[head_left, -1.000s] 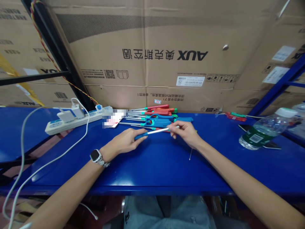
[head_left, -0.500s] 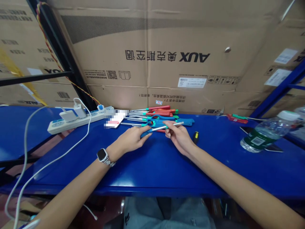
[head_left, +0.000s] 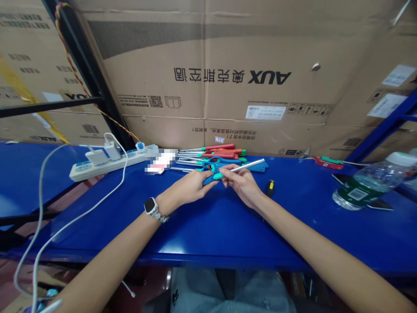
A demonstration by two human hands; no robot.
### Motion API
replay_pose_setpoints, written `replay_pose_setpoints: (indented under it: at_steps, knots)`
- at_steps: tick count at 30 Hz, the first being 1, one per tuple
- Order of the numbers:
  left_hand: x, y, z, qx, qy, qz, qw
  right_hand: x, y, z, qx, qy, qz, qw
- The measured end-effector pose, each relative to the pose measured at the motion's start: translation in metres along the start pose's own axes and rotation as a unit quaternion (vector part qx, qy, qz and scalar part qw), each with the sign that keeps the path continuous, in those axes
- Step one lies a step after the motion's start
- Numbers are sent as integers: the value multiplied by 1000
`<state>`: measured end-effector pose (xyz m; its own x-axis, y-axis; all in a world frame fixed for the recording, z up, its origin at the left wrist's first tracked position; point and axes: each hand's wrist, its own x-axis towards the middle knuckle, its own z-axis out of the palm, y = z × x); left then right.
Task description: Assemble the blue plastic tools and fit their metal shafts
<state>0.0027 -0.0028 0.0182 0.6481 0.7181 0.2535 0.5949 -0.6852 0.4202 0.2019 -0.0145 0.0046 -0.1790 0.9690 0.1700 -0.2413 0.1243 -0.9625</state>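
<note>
Lighter over desk, in front of pile; left hand, fingers clamped on handle; right hand, fingers pinched round it near collar; loose pinch or crooked push could skew tube

One camera working here, up on the wearer's head, looking forward and down across the blue table; left hand and right hand fairly near at mid-frame, cardboard filling the top, lap at bottom centre!
</note>
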Motion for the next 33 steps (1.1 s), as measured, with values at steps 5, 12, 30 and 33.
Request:
replay_pose_setpoints:
  at_steps: [5, 12, 30, 33]
  knots:
    - [-2, 2, 3, 29, 1, -32, 999, -3, 9, 10, -45, 49, -35, 997]
    - [-3, 5, 7, 38, 4, -64, 997, -1, 14, 17, -52, 41, -55, 996]
    - [-12, -13, -14, 117, 9, -54, 992, 4, 0, -16, -13, 45, -136, 990]
    - [-12, -7, -12, 144, 2, -81, 986, 1, 1, -16, -18, 34, -132, 990]
